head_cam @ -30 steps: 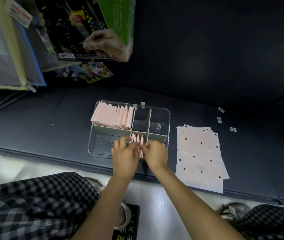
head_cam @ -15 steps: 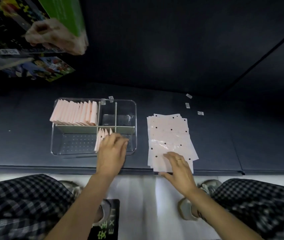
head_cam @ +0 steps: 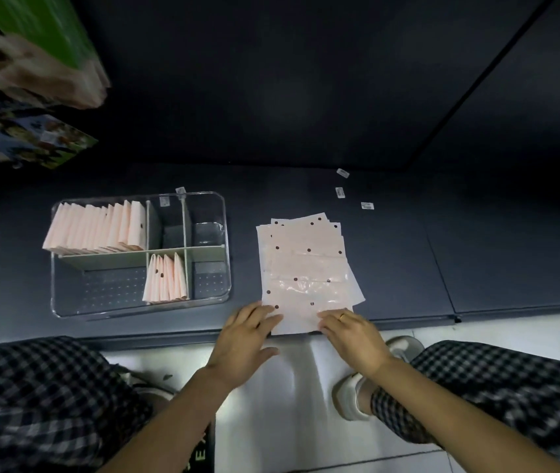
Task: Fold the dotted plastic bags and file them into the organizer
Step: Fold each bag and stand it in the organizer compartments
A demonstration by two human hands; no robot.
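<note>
The left hand (head_cam: pixel 243 339) has left the organizer (head_cam: pixel 67 303); both flat hands, right hand (head_cam: pixel 353 334) included, touch the dotted bag stack (head_cam: pixel 305 268) at lower centre. Peel just the top sheet.

Change over the last second, placed relative to the organizer (head_cam: pixel 140 254). Both hands have left its front middle compartment, where they were tucking in folded bags (head_cam: pixel 166 279). The right hand (head_cam: pixel 352 334) crossed first to the stack of flat dotted bags (head_cam: pixel 305 268) lying beside the organizer; the left hand (head_cam: pixel 242 339) followed. Both now rest with fingers extended on the stack's near edge.
</note>
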